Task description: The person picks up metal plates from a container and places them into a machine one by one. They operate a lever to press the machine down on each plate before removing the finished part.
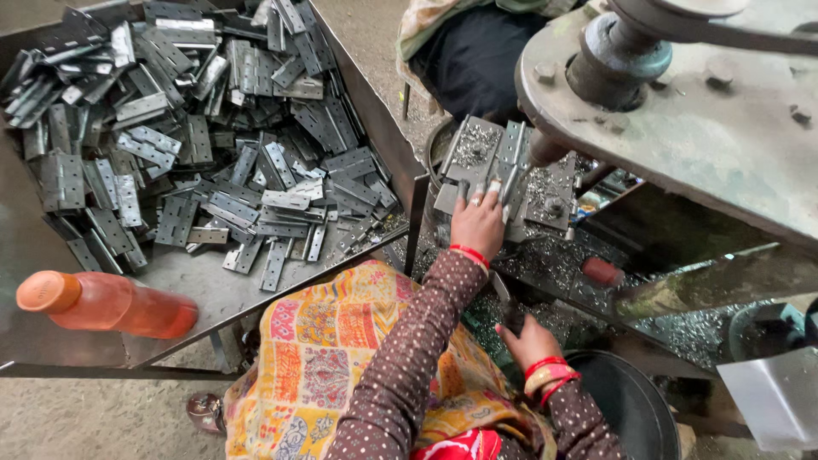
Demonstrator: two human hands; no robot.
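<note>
One grey metal hinge (509,162), flat and holed, on the machine bed (545,200) under the left hand (477,223), fingers spread wide, pressing it. Right hand (530,341) closed around a dark lever (504,300). Hundreds of hinges (213,136) heaped in the metal tray (25,332); orange bottle (106,304) lying there too.

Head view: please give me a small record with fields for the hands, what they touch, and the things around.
left hand: left hand rests flat on a metal hinge lying on the machine bed
right hand: right hand grips a dark lever handle, fingers closed on it
tray: metal tray holds a heap of grey hinges
bottle: orange plastic bottle lies on its side in the tray
debris: metal chips around the bed
</note>
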